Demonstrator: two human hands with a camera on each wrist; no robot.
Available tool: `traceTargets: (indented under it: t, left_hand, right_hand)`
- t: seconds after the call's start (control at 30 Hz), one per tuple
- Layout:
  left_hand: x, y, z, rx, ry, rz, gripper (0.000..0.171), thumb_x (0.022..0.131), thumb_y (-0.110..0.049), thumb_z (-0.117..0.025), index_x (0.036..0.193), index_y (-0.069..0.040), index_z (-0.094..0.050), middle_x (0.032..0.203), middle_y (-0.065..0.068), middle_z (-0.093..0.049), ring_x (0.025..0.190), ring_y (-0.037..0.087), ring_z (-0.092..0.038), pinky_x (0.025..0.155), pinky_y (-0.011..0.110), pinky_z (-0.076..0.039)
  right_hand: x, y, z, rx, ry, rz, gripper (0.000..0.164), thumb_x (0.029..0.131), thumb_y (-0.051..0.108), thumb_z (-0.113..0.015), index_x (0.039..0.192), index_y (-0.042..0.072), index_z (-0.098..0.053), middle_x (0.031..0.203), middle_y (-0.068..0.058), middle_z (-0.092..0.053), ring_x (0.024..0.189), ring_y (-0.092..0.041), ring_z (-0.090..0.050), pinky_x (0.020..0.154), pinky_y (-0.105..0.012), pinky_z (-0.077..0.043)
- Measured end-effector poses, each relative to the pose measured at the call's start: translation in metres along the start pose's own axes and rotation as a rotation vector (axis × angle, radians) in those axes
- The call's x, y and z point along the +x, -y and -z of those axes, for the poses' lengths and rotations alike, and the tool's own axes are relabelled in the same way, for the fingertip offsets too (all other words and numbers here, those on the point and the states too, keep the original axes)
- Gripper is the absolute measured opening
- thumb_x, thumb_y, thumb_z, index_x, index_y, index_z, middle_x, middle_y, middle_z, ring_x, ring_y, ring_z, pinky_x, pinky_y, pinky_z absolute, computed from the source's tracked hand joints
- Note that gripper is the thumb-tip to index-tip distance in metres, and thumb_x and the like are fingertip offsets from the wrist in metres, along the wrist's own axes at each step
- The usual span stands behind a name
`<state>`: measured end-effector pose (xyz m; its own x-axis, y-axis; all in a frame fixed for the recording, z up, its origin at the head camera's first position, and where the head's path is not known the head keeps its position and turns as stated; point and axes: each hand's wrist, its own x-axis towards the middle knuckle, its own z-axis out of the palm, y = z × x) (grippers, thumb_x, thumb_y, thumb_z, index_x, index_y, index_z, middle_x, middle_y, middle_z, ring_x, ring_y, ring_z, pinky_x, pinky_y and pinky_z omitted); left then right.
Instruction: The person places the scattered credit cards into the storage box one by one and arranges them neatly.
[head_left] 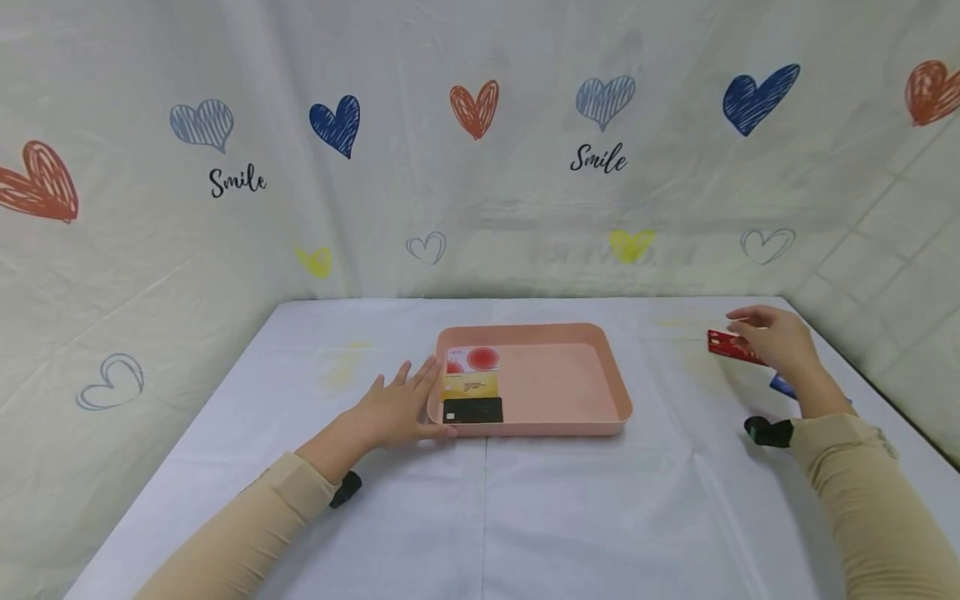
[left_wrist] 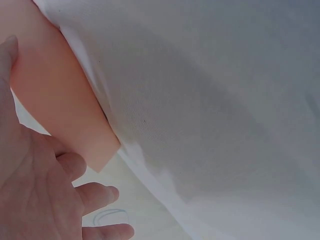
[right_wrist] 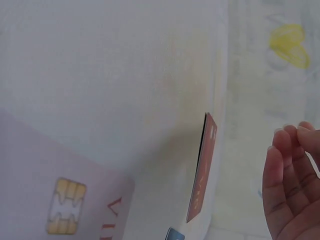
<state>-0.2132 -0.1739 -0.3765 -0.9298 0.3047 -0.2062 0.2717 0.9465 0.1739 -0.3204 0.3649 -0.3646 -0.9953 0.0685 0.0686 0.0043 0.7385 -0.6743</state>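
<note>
My left hand (head_left: 395, 411) lies spread against the left end of a pink tray (head_left: 558, 379), its thumb at the near left corner. In the left wrist view the thumb and fingers sit along the tray's wall (left_wrist: 60, 85). Inside the tray, at its left, a pink-and-white card (head_left: 472, 359), a yellow card (head_left: 470, 385) and a black card (head_left: 472, 411) lie in a column. My right hand (head_left: 776, 340) hovers over a red card (head_left: 726, 345) at the table's right, its fingertips apart from the card (right_wrist: 202, 172) and nothing between them.
Partly behind the right wrist lies a blue card (head_left: 782, 384). Close to the right wrist camera shows a pale card (right_wrist: 90, 200) with a gold chip. Black wrist cameras (head_left: 768, 432) ride under both sleeves. A white cloth (head_left: 600, 517) covers the table; a heart-printed curtain (head_left: 525, 192) hangs behind.
</note>
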Motion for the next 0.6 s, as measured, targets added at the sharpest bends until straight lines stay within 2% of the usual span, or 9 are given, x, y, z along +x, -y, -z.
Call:
traceTargets:
  t: [0.17, 0.37, 0.5, 0.6]
  left_hand:
    - [0.001, 0.001, -0.001, 0.012, 0.000, -0.006, 0.113, 0.086, -0.073, -0.064, 0.166, -0.014, -0.011, 0.172, 0.004, -0.010, 0.154, 0.042, -0.012, 0.116, 0.071, -0.013]
    - [0.000, 0.001, -0.001, 0.018, -0.003, -0.013, 0.114, 0.086, -0.073, -0.065, 0.166, -0.015, -0.010, 0.172, 0.004, -0.011, 0.154, 0.042, -0.012, 0.116, 0.071, -0.014]
    - [0.000, 0.000, 0.000, 0.007, 0.000, -0.006, 0.114, 0.086, -0.073, -0.065, 0.166, -0.014, -0.010, 0.172, 0.004, -0.010, 0.154, 0.042, -0.012, 0.116, 0.070, -0.014]
    - [-0.001, 0.000, 0.001, 0.002, 0.005, 0.003, 0.113, 0.086, -0.073, -0.065, 0.166, -0.014, -0.011, 0.172, 0.004, -0.010, 0.154, 0.042, -0.012, 0.117, 0.070, -0.013]
  right_hand:
    - [0.001, -0.006, 0.000, -0.002, -0.001, -0.024, 0.043, 0.111, 0.023, -0.040, 0.140, -0.007, -0.051, 0.132, -0.035, -0.054, 0.102, -0.038, -0.060, 0.068, -0.019, -0.045]
    - [0.006, -0.016, 0.002, 0.001, 0.009, -0.062, 0.043, 0.111, 0.021, -0.043, 0.140, -0.009, -0.050, 0.127, -0.035, -0.056, 0.099, -0.039, -0.061, 0.067, -0.025, -0.050]
    - [0.010, -0.024, 0.004, 0.010, 0.011, -0.102, 0.044, 0.110, 0.022, -0.046, 0.140, -0.009, -0.050, 0.124, -0.034, -0.056, 0.093, -0.031, -0.063, 0.070, -0.028, -0.048]
    - [0.012, -0.031, 0.005, 0.016, 0.016, -0.108, 0.043, 0.109, 0.021, -0.048, 0.138, -0.011, -0.050, 0.123, -0.035, -0.058, 0.083, -0.020, -0.065, 0.067, -0.025, -0.049]
